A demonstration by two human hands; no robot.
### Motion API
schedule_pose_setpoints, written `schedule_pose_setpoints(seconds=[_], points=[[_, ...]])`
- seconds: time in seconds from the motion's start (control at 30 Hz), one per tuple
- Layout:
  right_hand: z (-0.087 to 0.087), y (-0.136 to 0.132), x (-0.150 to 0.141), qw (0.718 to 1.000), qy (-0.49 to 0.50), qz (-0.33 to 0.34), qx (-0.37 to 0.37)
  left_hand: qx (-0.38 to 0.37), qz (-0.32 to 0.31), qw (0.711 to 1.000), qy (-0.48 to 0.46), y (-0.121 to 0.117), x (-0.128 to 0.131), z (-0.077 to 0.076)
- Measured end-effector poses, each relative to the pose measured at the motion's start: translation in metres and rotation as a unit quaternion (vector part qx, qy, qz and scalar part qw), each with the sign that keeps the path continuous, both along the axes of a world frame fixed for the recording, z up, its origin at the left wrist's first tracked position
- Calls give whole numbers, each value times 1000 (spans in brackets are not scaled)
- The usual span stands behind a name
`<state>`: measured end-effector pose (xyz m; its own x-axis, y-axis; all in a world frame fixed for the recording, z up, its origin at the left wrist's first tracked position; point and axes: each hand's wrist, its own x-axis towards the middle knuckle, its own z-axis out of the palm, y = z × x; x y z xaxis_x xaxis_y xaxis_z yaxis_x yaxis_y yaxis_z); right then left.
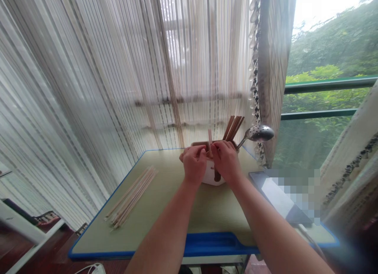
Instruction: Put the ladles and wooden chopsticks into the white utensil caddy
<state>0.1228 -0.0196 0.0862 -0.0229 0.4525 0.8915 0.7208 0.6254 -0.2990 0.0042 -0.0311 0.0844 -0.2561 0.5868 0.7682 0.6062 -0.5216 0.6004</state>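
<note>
A white utensil holder [209,176] with a brown rim stands toward the back of the table, partly hidden by my hands. My left hand [195,163] is at its left front, fingers curled closed; what they hold, if anything, is hidden. My right hand [227,159] is over the holder's right front, its fingers pinched at pale chopsticks [210,137] that stand upright between both hands. Dark brown chopsticks [234,127] and a slotted spoon [260,133] lean out of the holder's right side. Below my right hand shows a dark brown rounded piece [217,175].
Several pale chopsticks [134,199] lie in a loose bundle on the left of the blue-edged table [159,226]. A tablet or phone [276,193] with a cable lies at the right, partly pixelated. Striped curtains [118,69] hang close behind the table.
</note>
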Motion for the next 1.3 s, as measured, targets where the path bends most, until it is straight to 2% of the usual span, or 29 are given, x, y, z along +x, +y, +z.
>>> schedule_pose_setpoints(seconds=[0.1,0.17,0.27,0.37,0.47,0.63,0.73,0.8,0.87,0.97,1.07,1.17,1.3], points=[[5,-5,2,984,174,22,16,9,6,999,34,-3,2,0],[10,-8,4,955,292,49,29,16,11,998,57,-4,3,0],[18,-11,7,895,427,123,45,16,6,995,94,-6,5,-1],[25,-10,9,838,511,186,39,18,-3,992,123,-8,8,-2],[28,-10,10,811,544,208,47,25,-3,991,129,-9,9,-2],[27,-10,10,805,551,215,42,55,0,995,82,-8,5,-2],[25,-8,10,809,546,216,11,67,-7,998,6,-6,0,-2],[24,-8,8,812,538,224,-21,56,-36,995,-69,-4,-2,-1],[23,-7,4,818,526,228,-44,43,-86,983,-158,-2,-5,2],[21,-4,-3,822,512,239,-73,37,-153,948,-275,1,-9,10],[18,-2,-11,812,514,254,-106,35,-171,919,-354,5,-16,15],[15,-1,-19,817,510,238,-126,36,-160,906,-391,7,-22,17],[13,-1,-26,827,501,223,-125,53,-136,913,-381,6,-28,16]])
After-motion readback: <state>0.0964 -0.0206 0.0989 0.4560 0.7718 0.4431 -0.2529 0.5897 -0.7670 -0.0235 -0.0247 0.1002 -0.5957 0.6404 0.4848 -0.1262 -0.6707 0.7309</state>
